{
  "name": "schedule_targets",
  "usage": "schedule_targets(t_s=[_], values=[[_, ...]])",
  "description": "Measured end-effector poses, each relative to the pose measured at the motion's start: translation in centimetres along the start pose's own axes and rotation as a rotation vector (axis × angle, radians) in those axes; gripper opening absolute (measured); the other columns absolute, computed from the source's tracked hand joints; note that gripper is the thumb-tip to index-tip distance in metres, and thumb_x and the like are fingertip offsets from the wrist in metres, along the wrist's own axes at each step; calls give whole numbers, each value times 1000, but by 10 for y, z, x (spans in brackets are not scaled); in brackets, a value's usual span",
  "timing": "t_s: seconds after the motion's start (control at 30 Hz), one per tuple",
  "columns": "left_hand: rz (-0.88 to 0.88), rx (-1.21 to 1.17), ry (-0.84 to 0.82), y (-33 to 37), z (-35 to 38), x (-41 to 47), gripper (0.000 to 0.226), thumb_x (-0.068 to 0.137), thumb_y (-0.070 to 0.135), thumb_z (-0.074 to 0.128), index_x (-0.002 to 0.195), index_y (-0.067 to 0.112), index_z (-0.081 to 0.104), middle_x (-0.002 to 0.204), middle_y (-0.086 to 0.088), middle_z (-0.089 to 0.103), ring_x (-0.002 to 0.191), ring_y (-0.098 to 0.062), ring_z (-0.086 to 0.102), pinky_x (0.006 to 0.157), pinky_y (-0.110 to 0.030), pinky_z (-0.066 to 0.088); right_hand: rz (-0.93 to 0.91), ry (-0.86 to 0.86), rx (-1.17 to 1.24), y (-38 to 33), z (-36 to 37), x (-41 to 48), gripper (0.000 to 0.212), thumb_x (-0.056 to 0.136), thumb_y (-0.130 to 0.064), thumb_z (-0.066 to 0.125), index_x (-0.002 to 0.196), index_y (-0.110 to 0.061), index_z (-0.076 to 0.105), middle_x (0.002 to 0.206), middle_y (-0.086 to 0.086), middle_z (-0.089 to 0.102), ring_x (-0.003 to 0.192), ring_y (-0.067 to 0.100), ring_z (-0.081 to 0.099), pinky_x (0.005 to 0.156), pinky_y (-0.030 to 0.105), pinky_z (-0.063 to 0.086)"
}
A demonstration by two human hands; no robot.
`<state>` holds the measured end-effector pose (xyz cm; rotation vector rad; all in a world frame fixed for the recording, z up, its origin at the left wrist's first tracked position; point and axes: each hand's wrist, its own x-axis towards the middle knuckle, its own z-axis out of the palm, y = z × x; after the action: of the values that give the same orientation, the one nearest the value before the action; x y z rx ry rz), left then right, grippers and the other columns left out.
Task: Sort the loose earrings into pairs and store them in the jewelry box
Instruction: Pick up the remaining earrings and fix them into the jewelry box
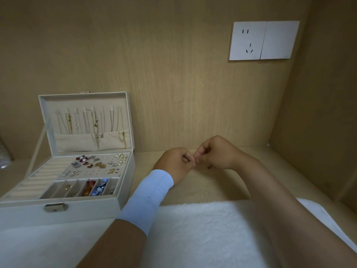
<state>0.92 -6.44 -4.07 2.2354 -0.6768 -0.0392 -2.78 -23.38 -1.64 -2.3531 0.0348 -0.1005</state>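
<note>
The cream jewelry box (123, 190) stands open at the left, its lid upright with necklaces hanging inside. Several earrings (92, 163) in red, silver, gold and pearl sit on its perforated panel, and small compartments (81, 188) in front hold more pieces. My left hand (175, 163) and my right hand (218, 153) meet to the right of the box, above the wooden surface. Both have curled fingers, and their fingertips pinch together at one spot on something too small to make out. A dark speck (209, 167) shows under my right hand.
A white fluffy towel (202, 229) covers the near part of the wooden surface. The wooden back wall carries a white socket plate (263, 40) at the upper right. A wooden side wall closes the right. A clear object (4, 153) is cut off by the left edge.
</note>
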Motion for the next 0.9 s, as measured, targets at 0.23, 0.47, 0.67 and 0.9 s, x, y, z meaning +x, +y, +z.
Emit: schedule_targets(t_s=[0.23, 0.47, 0.67, 0.9], values=[[3, -118, 76, -12, -38, -20, 14, 86, 23, 66, 92, 35, 63, 81, 11, 69, 68, 1, 57, 66, -20, 42, -155, 167, 136, -35, 26, -2, 39, 83, -5, 78, 115, -21, 65, 80, -2, 76, 57, -6, 61, 59, 12, 45], [8, -242, 181, -33, -94, -38, 15, 79, 20, 78, 81, 31, 69, 71, 10, 71, 69, -5, 65, 80, -31, 54, -355, 334, -226, -95, 53, -10, 39, 83, -25, 79, 119, -33, 66, 88, -16, 73, 74, -3, 61, 71, 26, 50], [-42, -306, 253, -60, -131, -56, 16, 77, 10, 81, 85, 19, 71, 72, 5, 73, 62, -4, 66, 69, -26, 52, -463, 364, -389, -139, 86, 1, 36, 85, -24, 73, 120, -33, 66, 93, -14, 74, 89, 7, 66, 70, 25, 46], [-45, -282, 337, -90, -165, -73, 9, 83, 12, 74, 83, 21, 76, 78, 2, 73, 71, -13, 68, 71, -28, 56, -619, 326, -482, -171, 121, 23, 37, 89, -22, 69, 125, -31, 65, 99, -11, 73, 91, 11, 67, 74, 29, 52]])
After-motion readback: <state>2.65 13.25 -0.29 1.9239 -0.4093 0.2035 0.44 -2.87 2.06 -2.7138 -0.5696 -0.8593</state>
